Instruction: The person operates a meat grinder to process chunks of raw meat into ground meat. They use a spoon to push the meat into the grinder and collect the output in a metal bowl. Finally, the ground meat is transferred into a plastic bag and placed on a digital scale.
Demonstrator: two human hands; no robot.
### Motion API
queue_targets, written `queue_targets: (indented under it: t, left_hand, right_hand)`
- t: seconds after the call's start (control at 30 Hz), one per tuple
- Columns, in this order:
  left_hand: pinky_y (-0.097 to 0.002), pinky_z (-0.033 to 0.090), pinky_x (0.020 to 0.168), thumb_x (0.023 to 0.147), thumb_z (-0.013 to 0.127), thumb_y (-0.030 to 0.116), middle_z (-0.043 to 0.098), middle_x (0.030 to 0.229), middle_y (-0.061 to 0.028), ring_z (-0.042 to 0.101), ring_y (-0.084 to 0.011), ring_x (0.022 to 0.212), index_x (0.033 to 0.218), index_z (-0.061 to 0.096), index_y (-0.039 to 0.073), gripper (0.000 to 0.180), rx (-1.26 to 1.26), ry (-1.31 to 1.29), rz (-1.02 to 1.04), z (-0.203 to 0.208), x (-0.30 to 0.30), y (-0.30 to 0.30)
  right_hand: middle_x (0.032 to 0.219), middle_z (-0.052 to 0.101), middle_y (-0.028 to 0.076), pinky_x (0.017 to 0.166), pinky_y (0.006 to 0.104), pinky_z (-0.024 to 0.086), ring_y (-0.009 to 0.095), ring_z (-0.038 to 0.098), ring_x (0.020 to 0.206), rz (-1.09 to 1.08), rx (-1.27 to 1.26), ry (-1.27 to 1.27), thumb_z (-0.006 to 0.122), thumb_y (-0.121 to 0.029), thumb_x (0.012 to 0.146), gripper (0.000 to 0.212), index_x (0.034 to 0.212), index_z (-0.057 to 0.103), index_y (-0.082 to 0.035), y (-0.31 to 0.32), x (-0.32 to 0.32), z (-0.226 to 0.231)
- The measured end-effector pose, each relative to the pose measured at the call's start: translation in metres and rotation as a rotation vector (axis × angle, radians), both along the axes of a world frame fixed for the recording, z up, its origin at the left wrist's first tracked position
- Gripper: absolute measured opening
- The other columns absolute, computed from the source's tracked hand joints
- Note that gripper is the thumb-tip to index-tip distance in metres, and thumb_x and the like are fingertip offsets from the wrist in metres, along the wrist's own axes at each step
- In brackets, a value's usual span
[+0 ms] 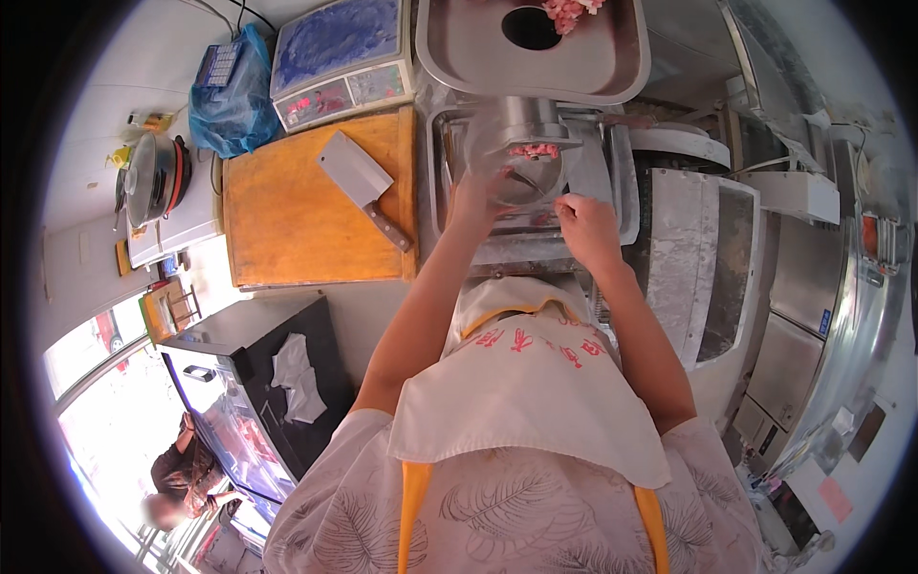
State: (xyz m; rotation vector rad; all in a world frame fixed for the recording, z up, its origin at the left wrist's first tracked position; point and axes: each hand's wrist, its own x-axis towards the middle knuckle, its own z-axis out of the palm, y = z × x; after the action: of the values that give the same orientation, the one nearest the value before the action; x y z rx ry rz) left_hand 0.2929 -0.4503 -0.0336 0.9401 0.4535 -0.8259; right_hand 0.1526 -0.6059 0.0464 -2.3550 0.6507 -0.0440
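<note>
A metal meat grinder outlet (532,126) shows pink minced meat (534,151) at its mouth. Below it is a rounded, shiny, see-through thing (532,184), perhaps a plastic bag, over a metal tray (440,210). My left hand (476,196) is at its left side, its fingers smeared by motion. On the right, my right hand (585,222) is closed in a pinch at the thing's lower right edge; what the fingers grip is too small to make out. Above the outlet, the grinder's steel feed pan (459,57) holds pink meat pieces (571,13) beside its dark round hole.
A cleaver (356,170) lies on the wooden board (277,225) to the left, its handle toward the grinder. Behind the board stand a scale (339,62) and a blue plastic bag (234,105). A whitish machine (681,249) flanks the right. A person (186,474) is at lower left.
</note>
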Motion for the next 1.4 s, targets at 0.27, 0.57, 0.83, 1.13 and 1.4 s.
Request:
queue_targets:
  t: [0.27, 0.57, 0.83, 1.13, 1.4]
  left_hand:
    - [-0.0762, 0.057, 0.095, 0.094, 0.049, 0.004, 0.057, 0.123, -0.0231, 0.061, -0.0465, 0.118, 0.087, 0.049, 0.002, 0.007, 0.074, 0.019, -0.034, -0.013, 0.001, 0.006]
    - [-0.0678, 0.060, 0.094, 0.090, 0.055, 0.010, 0.057, 0.121, -0.0192, 0.060, -0.0415, 0.117, 0.087, 0.047, 0.007, 0.010, 0.020, -0.002, -0.137, 0.000, 0.001, 0.013]
    - [-0.0587, 0.063, 0.083, 0.085, 0.055, 0.010, 0.063, 0.107, -0.0116, 0.062, -0.0324, 0.112, 0.086, 0.054, 0.009, 0.002, -0.068, 0.013, -0.171, 0.028, -0.010, 0.022]
    - [-0.0657, 0.060, 0.093, 0.088, 0.054, 0.009, 0.059, 0.116, -0.0110, 0.061, -0.0335, 0.119, 0.089, 0.054, 0.009, 0.001, -0.069, 0.019, -0.118, 0.054, -0.014, 0.013]
    - [-0.0647, 0.063, 0.092, 0.090, 0.054, 0.011, 0.057, 0.116, -0.0151, 0.060, -0.0367, 0.116, 0.092, 0.054, 0.007, 0.005, -0.118, 0.024, -0.179, 0.046, -0.014, 0.018]
  right_hand:
    - [0.085, 0.073, 0.022, 0.073, 0.0511, 0.056, 0.043, 0.071, 0.083, 0.079, -0.167, -0.040, 0.066, -0.016, 0.098, 0.018, 0.091, 0.073, -0.001, -0.002, 0.001, 0.011]
    - [0.073, 0.065, 0.005, 0.064, 0.0301, 0.048, 0.015, 0.061, 0.066, -0.135, 0.371, 0.041, 0.066, -0.017, 0.104, 0.020, 0.109, 0.076, 0.000, -0.020, -0.060, 0.093]
    - [0.083, 0.066, 0.001, 0.068, 0.0261, 0.047, 0.008, 0.060, 0.075, -0.094, 0.037, -0.370, 0.067, -0.005, 0.101, 0.020, 0.120, 0.074, -0.006, -0.039, -0.035, 0.258]
    - [0.087, 0.071, 0.019, 0.078, 0.0537, 0.056, 0.044, 0.070, 0.087, 0.060, -0.690, -0.293, 0.062, -0.008, 0.096, 0.006, 0.100, 0.066, -0.004, -0.041, 0.106, 0.254]
    - [0.091, 0.074, 0.022, 0.076, 0.0504, 0.055, 0.041, 0.072, 0.088, 0.094, -0.460, -0.321, 0.064, -0.008, 0.096, 0.012, 0.104, 0.072, -0.003, -0.007, 0.092, 0.293]
